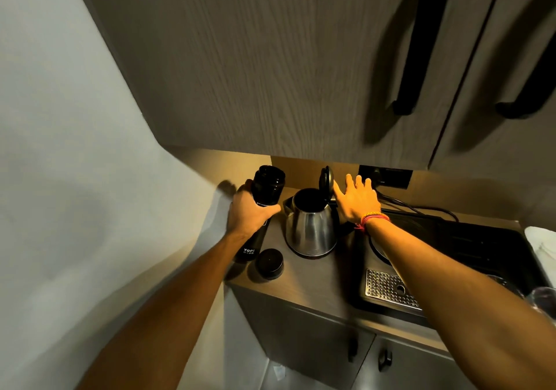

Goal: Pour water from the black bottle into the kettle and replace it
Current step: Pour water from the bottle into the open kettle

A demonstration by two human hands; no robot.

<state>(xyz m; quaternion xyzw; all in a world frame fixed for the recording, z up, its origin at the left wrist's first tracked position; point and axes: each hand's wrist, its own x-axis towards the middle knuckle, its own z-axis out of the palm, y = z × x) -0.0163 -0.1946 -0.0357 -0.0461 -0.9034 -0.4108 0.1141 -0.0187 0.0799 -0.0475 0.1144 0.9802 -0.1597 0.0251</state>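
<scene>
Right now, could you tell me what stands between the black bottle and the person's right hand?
In the head view, the steel kettle stands between them, lid flipped up. The left hand grips the black bottle; the open right hand is just behind the lid.

On the tabletop the bottle stands left of the kettle, the cap lies before both, and the cooktop lies right of the kettle, below the cupboards.
</scene>
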